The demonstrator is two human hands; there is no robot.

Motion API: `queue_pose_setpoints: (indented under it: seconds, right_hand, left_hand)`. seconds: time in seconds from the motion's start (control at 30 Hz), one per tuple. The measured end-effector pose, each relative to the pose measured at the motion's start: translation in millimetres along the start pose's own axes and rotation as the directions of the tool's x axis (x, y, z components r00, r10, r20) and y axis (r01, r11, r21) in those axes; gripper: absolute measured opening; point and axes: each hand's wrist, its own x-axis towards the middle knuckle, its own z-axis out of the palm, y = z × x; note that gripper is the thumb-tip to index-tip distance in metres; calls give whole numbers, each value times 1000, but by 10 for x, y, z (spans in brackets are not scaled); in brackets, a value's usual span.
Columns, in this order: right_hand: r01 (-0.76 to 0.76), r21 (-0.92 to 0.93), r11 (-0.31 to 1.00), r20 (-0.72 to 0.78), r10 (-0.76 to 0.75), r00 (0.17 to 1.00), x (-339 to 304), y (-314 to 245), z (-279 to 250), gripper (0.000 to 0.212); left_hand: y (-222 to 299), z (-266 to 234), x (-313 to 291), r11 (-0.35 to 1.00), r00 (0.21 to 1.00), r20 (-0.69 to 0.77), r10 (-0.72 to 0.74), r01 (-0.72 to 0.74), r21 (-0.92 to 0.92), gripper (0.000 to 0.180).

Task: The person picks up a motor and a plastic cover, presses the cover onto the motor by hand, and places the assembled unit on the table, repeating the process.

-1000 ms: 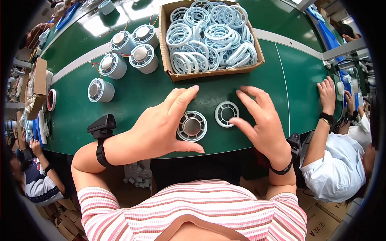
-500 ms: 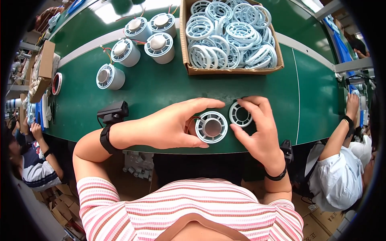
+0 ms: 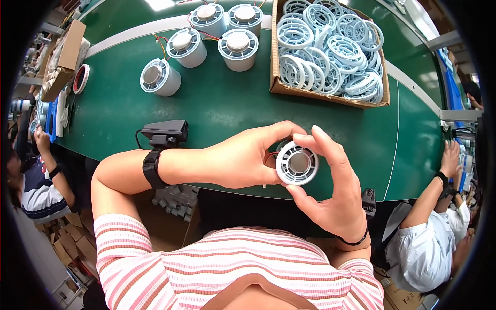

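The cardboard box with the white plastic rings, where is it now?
In the head view, the cardboard box sits at the far right side of the green table, just right of the grey round fan units, beyond both hands.

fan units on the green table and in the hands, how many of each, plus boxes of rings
Round fan units standing on the green table: 5
Fan unit held in both hands: 1
Cardboard box of white rings: 1
Total: 7

Round fan part (image 3: 296, 164): smooth white plastic, dull metal centre. Desk (image 3: 222, 103): matt green, slightly sheened. Box (image 3: 279, 77): rough brown cardboard holding glossy white plastic rings (image 3: 330, 49).
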Motion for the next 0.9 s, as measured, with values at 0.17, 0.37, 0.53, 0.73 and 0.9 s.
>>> queue_pose_setpoints:
  seconds: [0.17,0.37,0.53,0.73,0.9]
  right_hand:
    - [-47,-13,999,2,47,999,-3,30,-23,86]
    - [-44,43,998,31,42,999,27,52,-47,76]
    - [-71,36,997,32,70,997,45,36,-66,70]
    - [16,-28,999,-11,-16,1000,-6,87,-44,70]
    - [25,-63,998,-50,-28,998,-29,64,-11,69]
  left_hand:
    - [18,25,-5,999,999,-6,34,-34,-35,63]
    - [-104,51,-2,996,993,-85,81,-84,-27,61]
    - [-77,12,6,999,998,-52,38,-40,-34,62]
    - [-50,13,10,998,998,-24,54,-53,31,61]
    - [-56,12,7,996,998,-33,46,-43,83,63]
